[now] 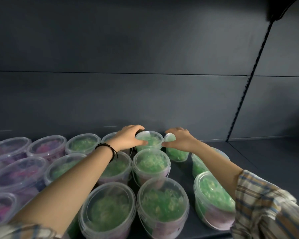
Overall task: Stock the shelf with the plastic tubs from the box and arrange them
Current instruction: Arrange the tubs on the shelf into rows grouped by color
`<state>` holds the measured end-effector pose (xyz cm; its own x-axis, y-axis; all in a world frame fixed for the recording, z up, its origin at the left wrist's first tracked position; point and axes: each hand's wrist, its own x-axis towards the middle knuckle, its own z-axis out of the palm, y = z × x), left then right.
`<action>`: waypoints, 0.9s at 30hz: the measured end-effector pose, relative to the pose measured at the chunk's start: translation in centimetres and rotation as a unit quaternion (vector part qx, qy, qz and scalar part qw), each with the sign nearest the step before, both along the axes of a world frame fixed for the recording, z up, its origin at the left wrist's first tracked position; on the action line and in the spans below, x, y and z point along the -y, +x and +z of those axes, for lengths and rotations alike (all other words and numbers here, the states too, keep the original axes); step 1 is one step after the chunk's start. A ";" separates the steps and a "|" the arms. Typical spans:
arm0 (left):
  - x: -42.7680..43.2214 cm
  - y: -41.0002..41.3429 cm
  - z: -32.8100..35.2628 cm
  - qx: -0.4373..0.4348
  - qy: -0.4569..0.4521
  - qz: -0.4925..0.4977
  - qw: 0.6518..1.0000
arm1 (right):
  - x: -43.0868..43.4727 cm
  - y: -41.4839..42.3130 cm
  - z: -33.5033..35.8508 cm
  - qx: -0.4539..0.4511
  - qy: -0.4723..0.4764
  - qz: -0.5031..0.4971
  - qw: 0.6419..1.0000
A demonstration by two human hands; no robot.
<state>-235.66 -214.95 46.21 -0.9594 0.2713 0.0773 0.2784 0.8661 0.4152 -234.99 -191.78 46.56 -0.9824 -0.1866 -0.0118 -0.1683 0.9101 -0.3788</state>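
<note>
Several clear plastic tubs with green contents stand in rows on the dark shelf [231, 157]. My left hand [129, 138] grips the left side of a back-row green tub [150, 139]. My right hand [179, 139] rests on top of the neighbouring back tub [177, 153], its thumb touching the first tub's right rim. Closer to me stand more green tubs, such as a middle one [151, 163] and a near one [162, 204]. On the right, two green tubs [212, 192] sit partly under my right forearm. The box is out of view.
Tubs with pink and purple contents [19, 171] fill the shelf's left part. The dark back panel [128, 83] rises behind the rows. A slotted upright [245, 87] runs diagonally at the right. Bare shelf surface lies right of the green tubs.
</note>
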 end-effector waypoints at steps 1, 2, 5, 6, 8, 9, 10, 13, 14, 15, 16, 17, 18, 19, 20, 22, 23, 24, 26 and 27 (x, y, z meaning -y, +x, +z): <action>0.2 -0.5 0.0 0.023 0.012 -0.018 0.999 | 0.2 -0.3 -0.1 0.018 0.021 -0.002 1.000; 0.3 -1.0 0.0 0.047 0.017 -0.043 0.998 | 0.2 -0.6 -0.2 0.037 0.033 -0.003 0.999; 1.0 -2.2 -0.3 0.096 -0.012 -0.091 0.991 | -0.6 -1.1 -0.6 0.067 0.069 0.003 0.995; 1.3 -2.6 -0.6 0.095 -0.036 -0.093 0.991 | -1.0 -1.3 -0.7 0.067 0.081 0.004 0.994; 1.9 -2.9 -1.1 0.083 -0.066 -0.089 0.990 | -1.8 -1.6 -0.9 0.057 0.084 0.009 0.995; 2.0 -3.0 -1.3 0.080 -0.060 -0.083 0.992 | -2.2 -1.7 -0.9 0.051 0.077 0.011 0.996; 2.0 -2.9 -1.3 0.074 -0.049 -0.077 0.993 | -2.6 -1.8 -1.0 0.046 0.066 0.015 0.997; 1.3 -2.7 -1.0 0.034 -0.058 -0.065 0.996 | -3.6 -2.0 -1.0 0.047 0.042 0.031 0.998; 0.9 -2.7 -0.8 0.024 -0.072 -0.062 0.995 | -3.9 -1.9 -1.0 0.055 0.040 0.035 0.997; 0.6 -2.7 -0.6 0.021 -0.087 -0.060 0.994 | -4.0 -1.9 -0.9 0.063 0.038 0.037 0.997; 0.2 -2.8 -0.5 0.026 -0.100 -0.055 0.993 | -4.0 -1.9 -0.9 0.066 0.040 0.034 0.996; -0.1 -2.8 -0.4 0.033 -0.112 -0.050 0.992 | -3.8 -1.9 -0.9 0.052 0.046 0.025 0.997; -0.5 -2.9 -0.3 0.043 -0.123 -0.041 0.991 | -3.3 -1.8 -0.8 0.024 0.048 0.009 0.999; -0.8 -3.0 -0.3 0.051 -0.136 -0.032 0.989 | -2.6 -1.7 -0.6 -0.016 0.042 -0.009 0.999; -1.1 -3.0 -0.3 0.055 -0.152 -0.023 0.987 | -1.8 -1.7 -0.4 -0.048 0.025 -0.016 0.998; -1.6 -3.3 -0.3 0.045 -0.182 -0.012 0.982 | -0.2 -1.7 -0.1 -0.047 -0.012 0.005 0.999; -1.7 -3.5 -0.4 0.038 -0.190 -0.011 0.981 | 0.7 -1.7 0.1 -0.018 -0.011 0.027 0.999; -1.8 -3.7 -0.4 0.037 -0.191 -0.012 0.981 | 1.5 -1.7 0.2 0.009 0.001 0.047 0.999; -1.6 -4.0 -0.4 0.040 -0.169 -0.018 0.985 | 2.5 -1.9 -0.1 0.033 0.015 0.064 0.997; -1.4 -4.1 -0.4 0.043 -0.154 -0.021 0.987 | 2.7 -2.1 0.0 0.036 -0.002 0.063 0.997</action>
